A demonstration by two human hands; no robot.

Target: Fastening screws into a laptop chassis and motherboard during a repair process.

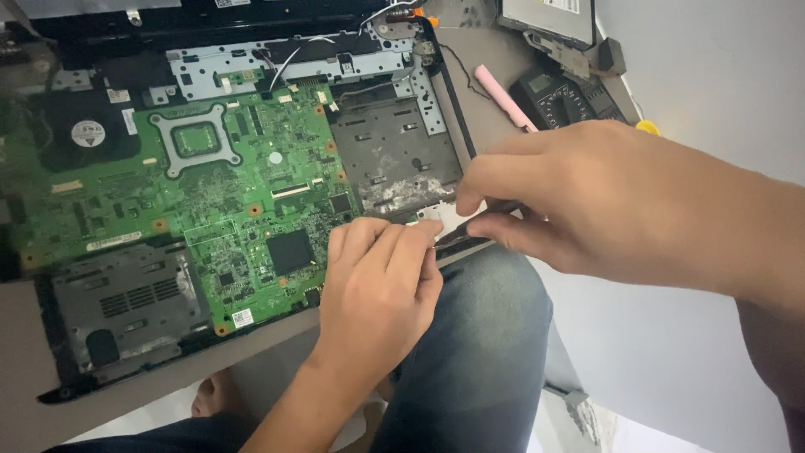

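Your single head camera looks steeply down and slightly forward from close above your lap, onto the near edge of the surface (pixel 495 59), where an opened laptop's green motherboard (pixel 210 193) fills the left half.

Matt green circuit board (pixel 218 184), scuffed black plastic laptop base (pixel 126 302)

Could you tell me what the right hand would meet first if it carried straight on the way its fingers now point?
The right hand points leftward; its fingertips would probably first meet the dark empty bay, then the green circuit board, though depth is unclear.
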